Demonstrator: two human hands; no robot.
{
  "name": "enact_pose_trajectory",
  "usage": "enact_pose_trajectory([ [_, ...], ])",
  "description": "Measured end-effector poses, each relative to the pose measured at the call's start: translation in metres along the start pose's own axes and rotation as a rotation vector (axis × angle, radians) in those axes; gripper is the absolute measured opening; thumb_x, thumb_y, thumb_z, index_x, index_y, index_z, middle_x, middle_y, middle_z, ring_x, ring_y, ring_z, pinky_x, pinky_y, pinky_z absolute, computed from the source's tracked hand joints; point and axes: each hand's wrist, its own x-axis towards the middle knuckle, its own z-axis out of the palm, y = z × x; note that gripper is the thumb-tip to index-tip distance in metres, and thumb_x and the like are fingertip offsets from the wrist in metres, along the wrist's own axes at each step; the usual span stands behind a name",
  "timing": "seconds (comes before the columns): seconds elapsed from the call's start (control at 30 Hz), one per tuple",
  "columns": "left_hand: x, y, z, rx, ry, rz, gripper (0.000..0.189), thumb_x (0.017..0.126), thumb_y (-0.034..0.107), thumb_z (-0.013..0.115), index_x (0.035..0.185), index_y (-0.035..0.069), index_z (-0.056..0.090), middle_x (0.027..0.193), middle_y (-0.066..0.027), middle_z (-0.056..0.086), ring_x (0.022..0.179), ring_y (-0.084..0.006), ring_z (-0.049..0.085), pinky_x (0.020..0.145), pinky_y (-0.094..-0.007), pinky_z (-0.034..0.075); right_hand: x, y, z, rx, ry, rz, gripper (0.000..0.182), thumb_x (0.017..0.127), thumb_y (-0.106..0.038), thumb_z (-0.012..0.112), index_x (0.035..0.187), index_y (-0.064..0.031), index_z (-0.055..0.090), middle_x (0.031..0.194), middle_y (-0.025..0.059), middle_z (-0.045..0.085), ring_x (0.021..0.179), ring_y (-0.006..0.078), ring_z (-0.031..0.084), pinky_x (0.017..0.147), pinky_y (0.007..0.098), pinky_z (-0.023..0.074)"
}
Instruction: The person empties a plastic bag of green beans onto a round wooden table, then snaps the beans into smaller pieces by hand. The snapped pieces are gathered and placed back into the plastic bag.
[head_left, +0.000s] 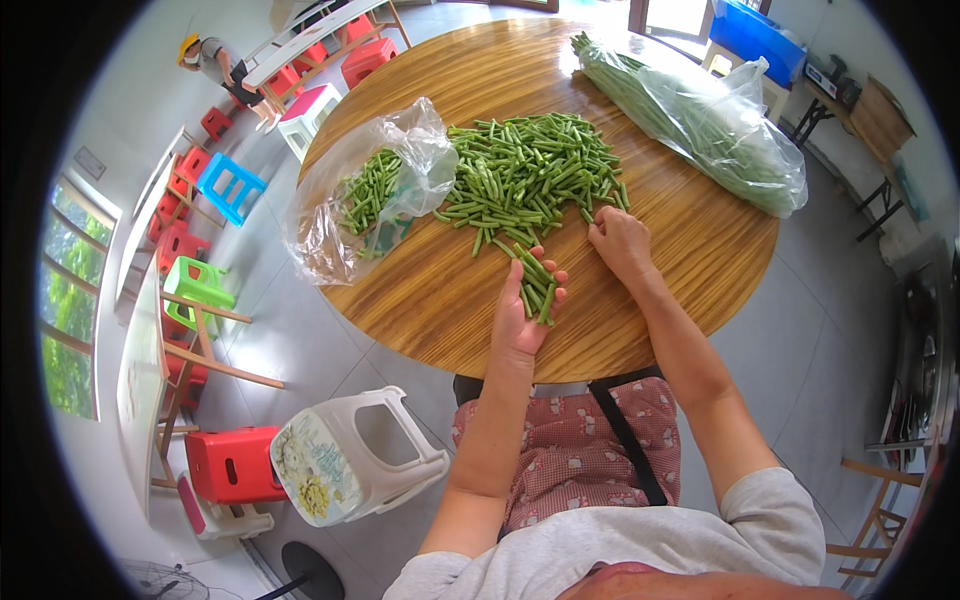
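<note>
Cut green bean pieces (537, 292) lie in a bunch across the palm of my left hand (517, 319), whose fingers curl up around them. Just above that hand spreads a heap of cut green beans (525, 169) on the round wooden table (675, 292). My right hand (624, 244) rests at the heap's lower right edge, its thumb and fingertips together on the end of one bean piece (587, 216). A clear plastic bag (424, 161) with more cut pieces (371, 191) lies open to the left of the heap.
Whole long beans (637, 90) fill another clear plastic bag (750, 150) at the table's far right. A white stool (352, 457) with a flowered seat and a red stool (232, 465) stand at the lower left. Across the room, a person (221, 64) in a yellow cap leans forward.
</note>
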Motion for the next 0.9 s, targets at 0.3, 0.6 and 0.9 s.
enact_pose_trajectory([
  [0.3, -0.002, -0.003, 0.019, 0.028, 0.103, 0.053, 0.039, 0.087, 0.037, 0.039, 0.109, 0.005, 0.046, 0.095, -0.0111, 0.053, 0.087, -0.0262, 0.054, 0.070, -0.0341, 0.051, -0.005, -0.025, -0.013, 1.074, -0.310, -0.095, 0.016, 0.077, -0.015, 0.060, 0.082, 0.0007, 0.058, 0.063, -0.0016, 0.054, 0.058, 0.0022, 0.046, 0.051, 0.0169, 0.0386],
  [0.6, -0.001, 0.001, 0.003, 0.007, -0.054, -0.026, 0.034, 0.088, 0.035, 0.040, 0.107, 0.007, 0.045, 0.084, -0.0067, 0.049, 0.065, -0.0155, 0.044, 0.041, -0.0192, 0.037, -0.002, -0.020, 0.014, 0.271, -0.017, -0.196, 0.017, 0.072, -0.020, 0.059, 0.074, -0.0032, 0.058, 0.072, 0.0077, 0.057, 0.063, 0.0239, 0.055, 0.058, 0.0325, 0.0439],
  [0.9, -0.001, 0.001, 0.010, 0.044, 0.061, 0.009, 0.039, 0.087, 0.041, 0.038, 0.106, 0.008, 0.046, 0.084, -0.0055, 0.053, 0.066, -0.0153, 0.049, 0.043, -0.0213, 0.039, -0.003, -0.026, -0.021, 1.166, -0.229, 0.084, 0.017, 0.076, -0.014, 0.056, 0.069, 0.0019, 0.058, 0.058, -0.0028, 0.050, 0.053, 0.0042, 0.045, 0.046, 0.0189, 0.0345],
])
